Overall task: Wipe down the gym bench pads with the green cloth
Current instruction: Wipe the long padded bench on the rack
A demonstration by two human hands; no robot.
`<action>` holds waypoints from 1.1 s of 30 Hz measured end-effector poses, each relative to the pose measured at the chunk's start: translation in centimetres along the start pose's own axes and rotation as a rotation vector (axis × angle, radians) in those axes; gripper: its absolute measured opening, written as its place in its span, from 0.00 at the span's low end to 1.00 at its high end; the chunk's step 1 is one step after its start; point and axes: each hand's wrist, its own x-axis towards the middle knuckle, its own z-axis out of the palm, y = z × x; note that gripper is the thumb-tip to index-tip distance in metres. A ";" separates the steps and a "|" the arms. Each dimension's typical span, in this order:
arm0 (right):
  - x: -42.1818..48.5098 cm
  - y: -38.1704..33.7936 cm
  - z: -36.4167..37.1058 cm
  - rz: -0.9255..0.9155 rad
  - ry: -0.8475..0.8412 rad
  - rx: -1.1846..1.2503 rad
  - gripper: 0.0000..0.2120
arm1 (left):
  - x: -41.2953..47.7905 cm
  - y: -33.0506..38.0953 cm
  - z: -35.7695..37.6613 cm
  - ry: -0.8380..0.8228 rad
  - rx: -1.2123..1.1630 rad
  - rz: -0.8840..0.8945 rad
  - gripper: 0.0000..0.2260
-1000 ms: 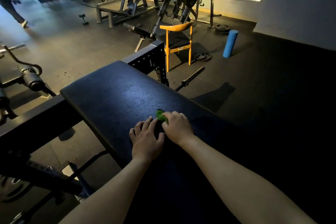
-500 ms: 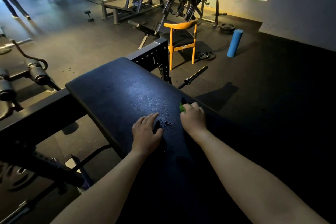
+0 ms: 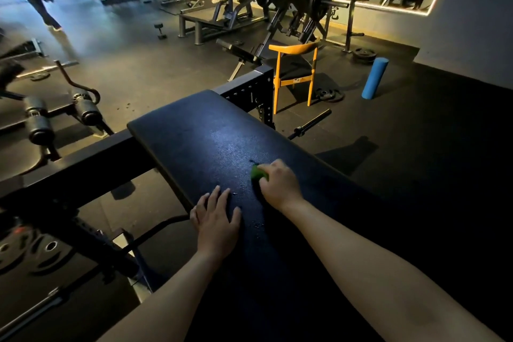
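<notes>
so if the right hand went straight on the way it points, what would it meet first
Looks free: the right hand, gripping the green cloth, has only bare bench pad ahead, up to its far left edge, as far as this view shows.

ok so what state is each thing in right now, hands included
bench pad: flat, a few wet specks near the hands
green cloth: bunched up, pressed on the pad
right hand: grips the cloth
left hand: flat on the pad, fingers straight
orange chair: upright on the floor
blue foam roller: standing on end
barbell: lying on the floor
</notes>
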 end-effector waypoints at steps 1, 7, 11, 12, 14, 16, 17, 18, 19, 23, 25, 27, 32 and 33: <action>0.6 0.9 -0.5 0.042 0.087 -0.018 0.19 | 0.0 0.0 0.1 0.008 -0.005 0.002 0.37; 0.8 2.6 0.0 0.217 0.048 -0.154 0.15 | 0.2 -0.4 0.5 0.027 -0.027 0.007 0.35; -0.4 -1.1 2.1 0.079 -0.021 -0.121 0.15 | 0.4 -0.7 0.1 -0.018 -0.060 0.045 0.38; -0.9 -2.0 2.6 0.043 -0.033 -0.111 0.15 | 0.3 -1.0 -0.1 -0.039 -0.078 0.069 0.39; -1.7 -3.6 3.4 -0.013 -0.056 -0.085 0.15 | 0.4 -2.1 -0.7 -0.059 -0.124 0.112 0.40; -2.3 -4.8 3.9 -0.056 -0.092 -0.062 0.14 | 0.5 -3.3 -1.2 -0.050 -0.116 0.109 0.42; -2.4 -5.1 4.0 -0.069 -0.113 -0.055 0.14 | 0.5 -3.8 -1.4 -0.041 -0.084 0.088 0.43; -2.4 -5.3 3.9 -0.075 -0.137 -0.047 0.14 | 0.5 -4.1 -1.5 -0.035 -0.052 0.058 0.44; -2.2 -5.3 3.6 -0.078 -0.145 -0.034 0.14 | 0.4 -4.4 -1.5 -0.033 -0.033 0.032 0.45; 0.2 -3.3 1.7 0.025 0.074 -0.055 0.17 | 0.1 -4.7 -1.2 -0.055 -0.083 0.008 0.45; 1.5 -2.2 1.3 0.134 0.125 -0.139 0.18 | 0.1 -4.9 -1.2 -0.067 -0.122 0.015 0.45; 2.0 -2.2 1.8 0.208 0.055 -0.175 0.18 | 0.3 -5.0 -1.3 -0.095 -0.147 0.026 0.43; 0.9 -6.1 4.9 0.080 0.016 -0.176 0.15 | 0.8 -6.7 -2.2 -0.144 -0.314 0.085 0.41; 0.5 -6.9 5.4 0.042 0.012 -0.172 0.14 | 0.8 -7.2 -2.4 -0.118 -0.328 0.092 0.42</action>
